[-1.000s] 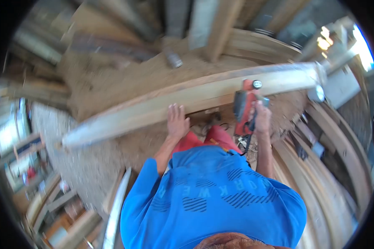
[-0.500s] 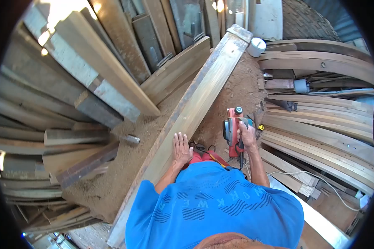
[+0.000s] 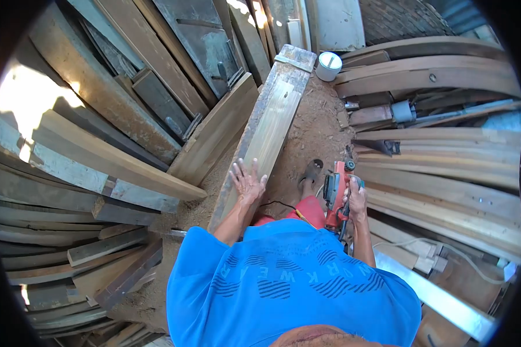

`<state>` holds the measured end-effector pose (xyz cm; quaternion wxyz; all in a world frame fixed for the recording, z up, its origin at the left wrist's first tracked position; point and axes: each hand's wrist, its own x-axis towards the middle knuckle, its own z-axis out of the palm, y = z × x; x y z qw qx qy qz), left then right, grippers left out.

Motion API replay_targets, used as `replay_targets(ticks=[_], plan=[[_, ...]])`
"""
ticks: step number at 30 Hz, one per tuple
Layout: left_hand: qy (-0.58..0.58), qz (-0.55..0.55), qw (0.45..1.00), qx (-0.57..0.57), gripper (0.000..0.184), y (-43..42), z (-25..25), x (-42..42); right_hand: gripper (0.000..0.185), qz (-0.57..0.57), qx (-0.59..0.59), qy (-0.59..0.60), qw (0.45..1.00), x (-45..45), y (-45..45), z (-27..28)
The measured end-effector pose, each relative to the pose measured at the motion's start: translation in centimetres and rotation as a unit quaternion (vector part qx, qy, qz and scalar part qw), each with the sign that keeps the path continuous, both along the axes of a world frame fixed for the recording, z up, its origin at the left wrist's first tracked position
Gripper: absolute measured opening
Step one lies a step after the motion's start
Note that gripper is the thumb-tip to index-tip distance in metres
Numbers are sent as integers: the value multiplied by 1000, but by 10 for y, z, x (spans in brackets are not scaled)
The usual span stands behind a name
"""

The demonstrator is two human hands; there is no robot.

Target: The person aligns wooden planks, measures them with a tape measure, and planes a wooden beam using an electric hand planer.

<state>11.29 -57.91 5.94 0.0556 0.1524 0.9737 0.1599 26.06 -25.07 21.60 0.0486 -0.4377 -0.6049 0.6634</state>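
A long wooden plank (image 3: 270, 124) runs away from me, its upper face pale in the middle and darker along the left edge. My left hand (image 3: 249, 184) is at the plank's surface with its fingers spread; whether the palm presses on the wood I cannot tell. To the right of the plank, my right hand (image 3: 356, 199) is wrapped round the handle of a red electric planer (image 3: 337, 194). The planer is held on its side near my right leg, apart from the wood, and a dark cord hangs from its rear.
Boards (image 3: 156, 63) lean upright at the back left, and lumber (image 3: 446, 173) is stacked along the right. A white bucket (image 3: 329, 68) stands by the plank's far end. Sawdust covers the ground (image 3: 312, 124). My foot (image 3: 311, 172) is between plank and planer.
My view has turned, shifting the plank and bucket leftward. My left hand has moved farther along the plank with its fingers more spread. The planer, still in my right hand, is tilted differently.
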Motion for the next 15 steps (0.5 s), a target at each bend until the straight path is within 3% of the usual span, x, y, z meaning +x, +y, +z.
replay_targets(ticks=[3, 6, 10, 15], plan=[[18, 123, 992, -40, 78, 32, -14, -30, 40, 53, 24, -29, 998, -52, 52, -14], [-29, 166, 985, -40, 75, 43, -5, -33, 42, 156, 65, -80, 982, -108, 104, -15], [-14, 211, 974, -82, 71, 51, -5, -37, 43, 248, 62, -31, 966, -189, 135, 9], [-40, 419, 902, -99, 54, 74, -11, -58, 38, 365, 34, 31, 930, -281, 138, 28]])
